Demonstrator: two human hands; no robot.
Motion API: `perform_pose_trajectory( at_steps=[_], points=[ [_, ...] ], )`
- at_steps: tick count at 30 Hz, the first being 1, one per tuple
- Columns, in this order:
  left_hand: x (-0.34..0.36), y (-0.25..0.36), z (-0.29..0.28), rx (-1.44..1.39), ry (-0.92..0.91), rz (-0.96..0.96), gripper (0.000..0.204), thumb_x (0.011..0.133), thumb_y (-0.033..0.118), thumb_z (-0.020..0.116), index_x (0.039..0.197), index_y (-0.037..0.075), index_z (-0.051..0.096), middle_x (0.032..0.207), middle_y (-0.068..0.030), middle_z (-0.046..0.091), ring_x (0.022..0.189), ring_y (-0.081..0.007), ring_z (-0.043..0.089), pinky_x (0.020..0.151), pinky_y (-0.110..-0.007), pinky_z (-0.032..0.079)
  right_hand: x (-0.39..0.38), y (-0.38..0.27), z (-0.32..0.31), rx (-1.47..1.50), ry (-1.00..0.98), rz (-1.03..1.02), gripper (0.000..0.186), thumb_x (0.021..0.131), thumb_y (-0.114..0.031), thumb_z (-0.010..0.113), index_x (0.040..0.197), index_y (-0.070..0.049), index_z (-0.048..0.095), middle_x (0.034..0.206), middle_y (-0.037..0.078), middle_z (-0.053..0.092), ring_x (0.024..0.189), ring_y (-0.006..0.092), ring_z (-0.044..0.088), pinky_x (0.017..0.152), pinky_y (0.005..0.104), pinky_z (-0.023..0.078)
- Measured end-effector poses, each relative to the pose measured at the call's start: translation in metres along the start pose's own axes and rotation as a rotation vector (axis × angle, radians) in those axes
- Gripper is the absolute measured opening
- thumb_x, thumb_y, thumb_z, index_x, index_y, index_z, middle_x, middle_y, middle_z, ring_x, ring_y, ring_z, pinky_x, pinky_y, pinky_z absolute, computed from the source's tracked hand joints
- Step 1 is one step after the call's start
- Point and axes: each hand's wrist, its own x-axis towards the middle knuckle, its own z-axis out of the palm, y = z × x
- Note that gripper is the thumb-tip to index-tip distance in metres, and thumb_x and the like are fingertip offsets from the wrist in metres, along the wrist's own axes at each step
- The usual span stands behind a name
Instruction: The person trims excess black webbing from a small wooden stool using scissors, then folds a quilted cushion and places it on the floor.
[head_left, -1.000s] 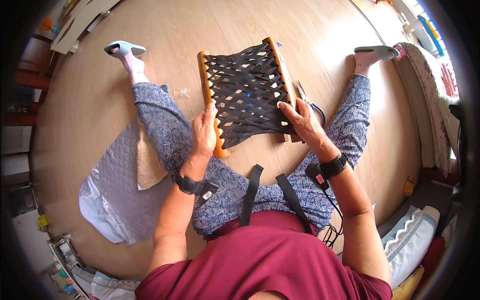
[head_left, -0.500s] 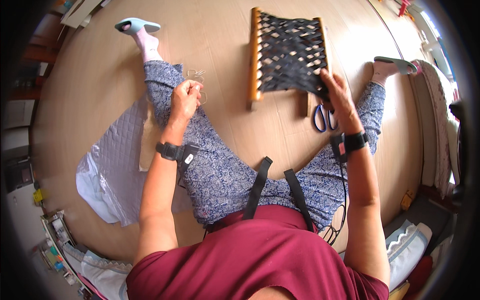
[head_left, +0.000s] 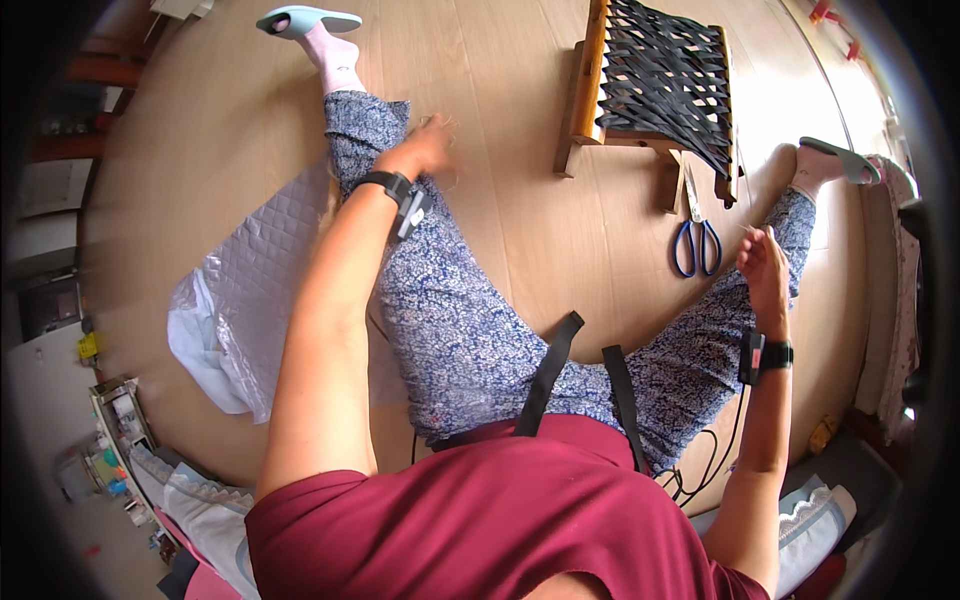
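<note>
My left hand (head_left: 428, 142), blurred, is over my left trouser leg's inner side, beside some pale thin strands (head_left: 449, 128); whether it holds them is unclear. My right hand (head_left: 762, 262), above my right leg, has its fingers curled and pinched on a short thin pale strand (head_left: 748, 229). Blue-handled scissors (head_left: 686, 245) lie on the floor left of it, points toward the stool. The small wooden stool (head_left: 591, 75), its seat (head_left: 660, 75) woven from black straps, stands between my feet at the back, touched by neither hand.
I sit on a wooden floor (head_left: 500, 220) with legs spread. A quilted silvery mat with light blue cloth (head_left: 205, 340) lies at left. Black cords (head_left: 705, 465) trail by my right hip. Cushions (head_left: 820, 520) are behind me; furniture lines both sides.
The stool has moved away and rightward, and my right hand has let go of it. My left hand, earlier off the stool too, has moved right and farther forward. The scissors now show fully.
</note>
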Motion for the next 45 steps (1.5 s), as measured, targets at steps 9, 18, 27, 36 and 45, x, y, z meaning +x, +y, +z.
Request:
perform_pose_trajectory(
  at_steps=[9, 18, 27, 36, 45],
  points=[
    [-0.043, 0.050, 0.054, 0.110, 0.262, -0.106, 0.016, 0.089, 0.010, 0.059, 0.093, 0.003, 0.074, 0.096, -0.0212, 0.072, 0.090, -0.0361, 0.071, 0.078, -0.042, 0.059, -0.004, 0.028, -0.014, 0.341, -0.262, -0.118, 0.035, 0.107, -0.036, 0.043, 0.107, -0.006, 0.060, 0.091, 0.001, 0.063, 0.078, 0.0106, 0.058, 0.073, 0.0258, 0.048],
    [-0.051, 0.095, -0.013, -1.354, 0.043, -0.154, 0.008, 0.083, -0.004, 0.071, 0.088, 0.000, 0.066, 0.089, -0.0114, 0.070, 0.079, -0.0231, 0.072, 0.075, -0.034, 0.060, -0.013, 0.026, -0.016, 0.490, -0.371, -0.147, 0.037, 0.108, -0.036, 0.041, 0.110, -0.004, 0.060, 0.092, 0.002, 0.064, 0.080, 0.0106, 0.058, 0.075, 0.0272, 0.047],
    [-0.036, 0.229, 0.058, -0.958, 0.121, 0.129, 0.017, 0.079, -0.003, 0.071, 0.096, -0.002, 0.068, 0.085, -0.0092, 0.071, 0.079, -0.0193, 0.071, 0.073, -0.031, 0.059, -0.013, 0.025, -0.008, 0.479, -0.352, -0.112, 0.036, 0.107, -0.033, 0.043, 0.106, -0.002, 0.061, 0.090, 0.004, 0.065, 0.075, 0.0109, 0.058, 0.072, 0.0268, 0.048],
    [-0.050, 0.244, 0.070, -0.321, 0.346, 0.420, 0.046, 0.073, 0.003, 0.074, 0.118, 0.004, 0.063, 0.109, -0.0147, 0.061, 0.098, -0.0295, 0.063, 0.086, -0.036, 0.053, -0.010, 0.028, -0.012, 0.458, -0.397, -0.176, 0.037, 0.107, -0.034, 0.042, 0.109, -0.002, 0.061, 0.090, 0.002, 0.065, 0.074, 0.0089, 0.058, 0.071, 0.0243, 0.046],
    [-0.022, 0.246, 0.085, -0.051, 0.419, 0.590, 0.017, 0.083, -0.002, 0.064, 0.100, 0.003, 0.063, 0.094, -0.0143, 0.063, 0.087, -0.0327, 0.061, 0.076, -0.039, 0.053, -0.006, 0.031, -0.008, 0.399, -0.356, -0.193, 0.035, 0.104, -0.035, 0.049, 0.105, -0.003, 0.064, 0.084, 0.001, 0.065, 0.071, 0.0076, 0.059, 0.067, 0.0232, 0.048]
  ],
)
